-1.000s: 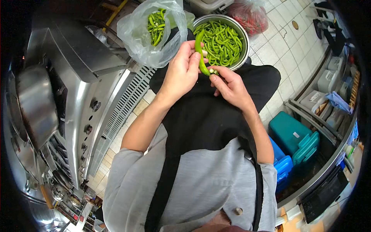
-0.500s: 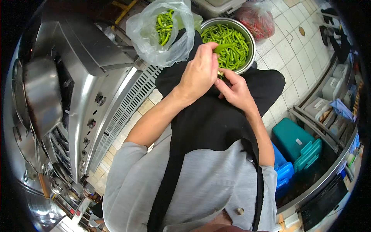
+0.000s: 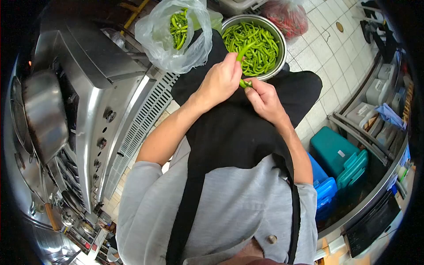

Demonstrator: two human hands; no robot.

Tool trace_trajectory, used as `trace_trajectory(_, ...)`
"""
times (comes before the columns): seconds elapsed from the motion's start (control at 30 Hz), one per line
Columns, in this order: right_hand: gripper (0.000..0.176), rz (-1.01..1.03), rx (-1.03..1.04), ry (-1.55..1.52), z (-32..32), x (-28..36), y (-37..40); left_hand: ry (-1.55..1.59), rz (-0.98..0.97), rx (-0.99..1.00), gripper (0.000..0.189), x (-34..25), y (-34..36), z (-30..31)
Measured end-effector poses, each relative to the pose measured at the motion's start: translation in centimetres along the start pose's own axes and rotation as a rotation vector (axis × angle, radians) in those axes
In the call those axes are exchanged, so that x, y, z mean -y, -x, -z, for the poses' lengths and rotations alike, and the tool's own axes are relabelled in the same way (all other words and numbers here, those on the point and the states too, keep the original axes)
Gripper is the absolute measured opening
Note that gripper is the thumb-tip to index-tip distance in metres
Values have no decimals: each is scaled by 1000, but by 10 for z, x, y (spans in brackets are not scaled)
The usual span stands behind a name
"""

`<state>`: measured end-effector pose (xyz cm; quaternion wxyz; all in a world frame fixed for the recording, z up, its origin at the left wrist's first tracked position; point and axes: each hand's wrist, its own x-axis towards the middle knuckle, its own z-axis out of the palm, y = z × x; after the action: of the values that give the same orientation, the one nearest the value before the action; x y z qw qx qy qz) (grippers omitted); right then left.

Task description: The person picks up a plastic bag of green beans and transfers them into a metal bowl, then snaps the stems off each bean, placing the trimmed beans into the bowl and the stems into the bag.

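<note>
My left hand (image 3: pixel 220 84) is closed round a long green chili (image 3: pixel 245 51), whose one end rises over the metal bowl and whose other end shows below the hand. My right hand (image 3: pixel 266 100) pinches at the lower end of the chili (image 3: pixel 243 84), with its fingertips close to my left hand. Both hands are above my black apron. Just beyond them stands the round metal bowl (image 3: pixel 283 52), holding many green chilies (image 3: pixel 260 48). Left of it, an open clear plastic bag (image 3: pixel 154 48) has more green chilies (image 3: pixel 179 30) inside.
A bag of red chilies (image 3: pixel 288 18) lies beyond the bowl on the tiled floor (image 3: pixel 329 51). On the left is a steel stove (image 3: pixel 95 101) with a large pot (image 3: pixel 46 112). Teal (image 3: pixel 333 148) and blue (image 3: pixel 324 190) containers stand on the right, near a metal rack.
The chili in my left hand now points more upright, and my right hand has lowered slightly, parting a little from the left. The whole view has shifted slightly.
</note>
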<state>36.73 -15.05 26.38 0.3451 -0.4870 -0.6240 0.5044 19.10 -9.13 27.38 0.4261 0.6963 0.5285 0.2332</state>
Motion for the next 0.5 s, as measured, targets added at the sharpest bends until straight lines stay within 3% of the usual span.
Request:
trace_trajectory(0.23,18,8,4,-53,5,-5,10,194,84,285,34,15,-18,-18)
trace_trajectory(0.3,18,86,-49,-126,0,-13,12,543,387,547,36,5,-18,-15)
trace_trajectory(0.33,18,82,-52,-123,-1,-13,14,576,482,556,35,0,-18,-15)
trace_trajectory(0.43,17,52,-44,-145,3,-7,15,553,519,606,33,12,-32,-14)
trace_trajectory(0.5,18,-47,30,-148,7,-1,10,524,508,371,35,33,-52,-35)
